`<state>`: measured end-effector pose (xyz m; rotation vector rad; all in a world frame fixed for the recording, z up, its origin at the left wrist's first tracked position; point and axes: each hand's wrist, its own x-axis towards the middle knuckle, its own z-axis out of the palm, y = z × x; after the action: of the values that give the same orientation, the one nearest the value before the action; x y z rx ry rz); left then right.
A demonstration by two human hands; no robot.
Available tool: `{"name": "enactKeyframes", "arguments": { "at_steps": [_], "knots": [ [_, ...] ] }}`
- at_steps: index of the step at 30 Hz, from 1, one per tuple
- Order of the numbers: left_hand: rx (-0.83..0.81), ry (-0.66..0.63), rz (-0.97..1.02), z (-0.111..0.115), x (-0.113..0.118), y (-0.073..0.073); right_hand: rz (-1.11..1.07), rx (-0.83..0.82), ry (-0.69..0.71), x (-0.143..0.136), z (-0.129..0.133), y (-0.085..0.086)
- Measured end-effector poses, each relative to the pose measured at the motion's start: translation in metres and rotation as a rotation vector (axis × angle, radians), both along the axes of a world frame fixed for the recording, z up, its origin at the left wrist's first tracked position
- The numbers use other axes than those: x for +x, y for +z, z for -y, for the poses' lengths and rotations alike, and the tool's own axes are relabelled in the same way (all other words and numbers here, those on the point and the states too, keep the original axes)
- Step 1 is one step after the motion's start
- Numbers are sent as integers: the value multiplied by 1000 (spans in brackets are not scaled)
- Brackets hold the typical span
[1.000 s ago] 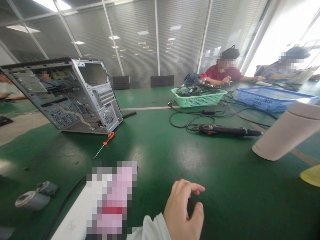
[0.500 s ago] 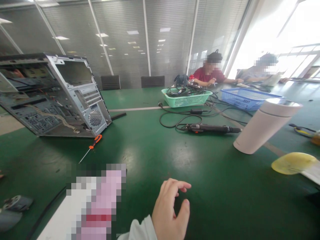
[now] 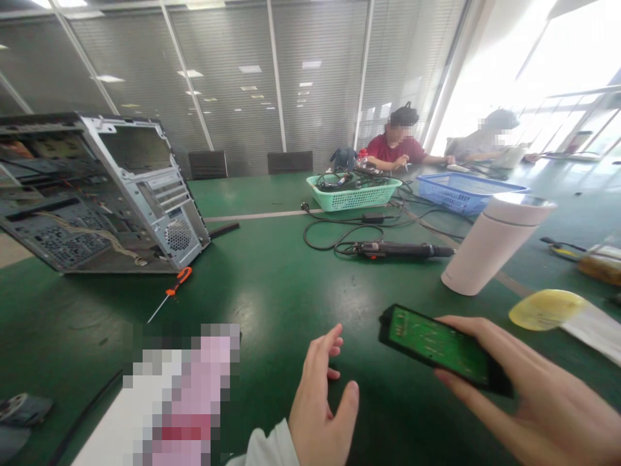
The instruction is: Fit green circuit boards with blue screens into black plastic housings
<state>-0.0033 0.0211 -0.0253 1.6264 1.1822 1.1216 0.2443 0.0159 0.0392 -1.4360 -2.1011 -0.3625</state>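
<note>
At the right, my right hand [image 3: 538, 382] grips a black-cased device [image 3: 436, 346] with a green circuit board facing up, thumb on one side and fingers on the other. It is held over the green table [image 3: 272, 272]. My left hand [image 3: 323, 395] is at the lower middle, fingers apart and nothing in it, to the left of the device. Beyond them lies a black electric screwdriver [image 3: 405, 250] with its cable. A pale pink tumbler [image 3: 495, 243] stands behind the device.
An open computer case [image 3: 145, 194] stands at the left, near an orange-handled screwdriver [image 3: 169, 292]. A green basket [image 3: 356, 194] of cables and a blue basket [image 3: 466, 194] sit further back. Two people are at the far right. A yellow-and-clear item [image 3: 548, 310] lies right.
My right hand has come into view from the right with the circuit-board device in it. My left hand's fingers have spread a little. The view has shifted slightly.
</note>
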Motion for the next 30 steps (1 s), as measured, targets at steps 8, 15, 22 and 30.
{"name": "enactKeyframes", "arguments": {
  "at_steps": [8, 15, 22, 30],
  "knots": [
    [-13, 8, 91, -2, 0, -5, -83, 1, 200, -63, -16, -31],
    [23, 26, 121, 3, 3, -2, -391, -252, 259, -60, -7, -33],
    [32, 31, 158, 6, 4, -1, -1515, -1183, 282, -64, -13, -41],
    [-22, -21, 94, 3, 0, 0, -2033, -1586, 235, -60, -23, -34]
  ]
}}
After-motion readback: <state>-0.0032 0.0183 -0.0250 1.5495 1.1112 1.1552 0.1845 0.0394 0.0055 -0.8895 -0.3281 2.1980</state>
